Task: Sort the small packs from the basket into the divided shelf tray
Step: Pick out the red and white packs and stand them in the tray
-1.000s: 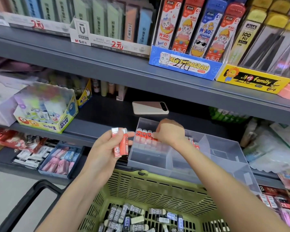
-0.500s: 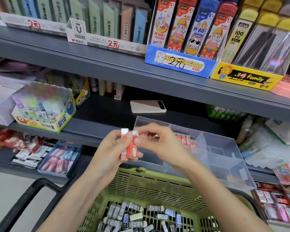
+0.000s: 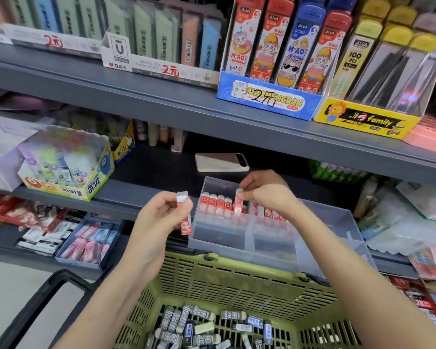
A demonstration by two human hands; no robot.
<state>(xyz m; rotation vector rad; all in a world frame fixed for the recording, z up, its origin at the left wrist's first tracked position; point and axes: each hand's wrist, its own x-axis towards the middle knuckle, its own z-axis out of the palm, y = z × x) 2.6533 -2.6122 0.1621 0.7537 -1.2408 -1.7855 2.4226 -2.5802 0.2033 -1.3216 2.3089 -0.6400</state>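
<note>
A person stands at a shop shelf (image 3: 149, 195), seen from their own head looking down over both forearms. A clear divided tray (image 3: 325, 222) sits at the shelf's front edge, and a green basket (image 3: 237, 280) hangs just below it.

The right hand (image 3: 264, 192) pinches a red pack (image 3: 238, 204) by its white top, thumb and fingertips curled onto it. The pack stands upright at the right end of a row (image 3: 215, 202) of matching packs along the back wall of the tray's back left compartment. Whether it has touched the tray floor cannot be told.

The left hand (image 3: 159, 217) holds a second pack (image 3: 184, 217) upright in curled fingers, just beside the tray's left wall and outside it. Grey and black 2B packs (image 3: 199, 321) lie loose on the basket floor. A phone (image 3: 222, 162) lies on the shelf behind the tray.

The step in hand looks like seating the red pack in the row. To do it well, keep the pack upright with its face turned like its neighbours, and slide it down against the last one. Let go only once it stands, so the row does not tip. The left hand should stay near for a quick handover. Most of the sorting seems undone, as many packs remain in the basket.
</note>
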